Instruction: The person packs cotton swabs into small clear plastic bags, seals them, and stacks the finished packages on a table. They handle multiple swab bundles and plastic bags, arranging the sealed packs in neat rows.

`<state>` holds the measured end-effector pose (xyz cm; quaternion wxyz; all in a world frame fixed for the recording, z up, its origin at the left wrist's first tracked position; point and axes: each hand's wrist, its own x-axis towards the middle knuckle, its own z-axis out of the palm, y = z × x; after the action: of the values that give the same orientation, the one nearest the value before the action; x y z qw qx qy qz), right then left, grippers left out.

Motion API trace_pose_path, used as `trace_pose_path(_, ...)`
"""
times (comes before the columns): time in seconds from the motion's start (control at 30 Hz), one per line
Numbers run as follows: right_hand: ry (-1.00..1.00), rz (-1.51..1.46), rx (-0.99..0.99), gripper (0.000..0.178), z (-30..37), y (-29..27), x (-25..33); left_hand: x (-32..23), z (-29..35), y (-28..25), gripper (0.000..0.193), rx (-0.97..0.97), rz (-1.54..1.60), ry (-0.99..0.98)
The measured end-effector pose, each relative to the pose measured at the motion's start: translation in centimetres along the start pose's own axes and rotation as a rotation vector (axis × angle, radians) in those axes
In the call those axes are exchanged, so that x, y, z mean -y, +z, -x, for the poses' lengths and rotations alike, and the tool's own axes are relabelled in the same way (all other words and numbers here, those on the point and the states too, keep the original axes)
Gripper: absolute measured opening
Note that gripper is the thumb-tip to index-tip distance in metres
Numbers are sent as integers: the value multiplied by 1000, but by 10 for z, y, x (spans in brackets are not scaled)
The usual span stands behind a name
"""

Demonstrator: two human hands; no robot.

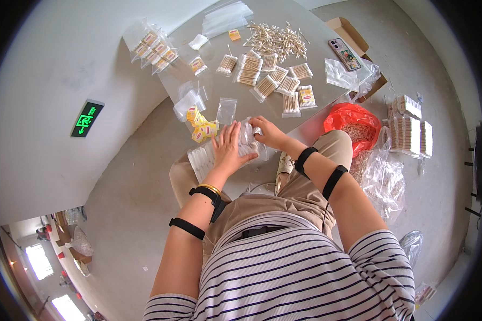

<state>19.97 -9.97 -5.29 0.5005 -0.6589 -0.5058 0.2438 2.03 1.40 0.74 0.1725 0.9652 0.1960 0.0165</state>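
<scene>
A clear plastic bag (202, 160) filled with rows of white packs lies across my lap at the table's near edge. My left hand (229, 148) rests flat over it, fingers stretched and thumb out to the side. At the bag's right end, my right hand (269, 134) has its fingers curled onto the plastic; the fingertips are partly hidden. Several yellow-and-white cards (202, 128) lie just beyond my left hand. A small flat zip bag (227, 111) lies on the table ahead of my hands.
On the grey table (209, 69) are bundled cotton swabs (249, 69), a loose swab heap (278, 41), filled bags (154, 48) and a phone (344, 54). A red bag of swabs (352, 125) stands right of my knee, near stacked swab packs (405, 134) and a cardboard box (348, 33).
</scene>
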Motion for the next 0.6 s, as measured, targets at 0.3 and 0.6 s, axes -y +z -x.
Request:
trace_pose_path(0.3,247,39,245,64,13,-18,15,2,1,3,114,-30,-25,15)
trace_pose_path(0.6,226,260,274,69,8,-12,17,2,1,2,117,-18,5,-7)
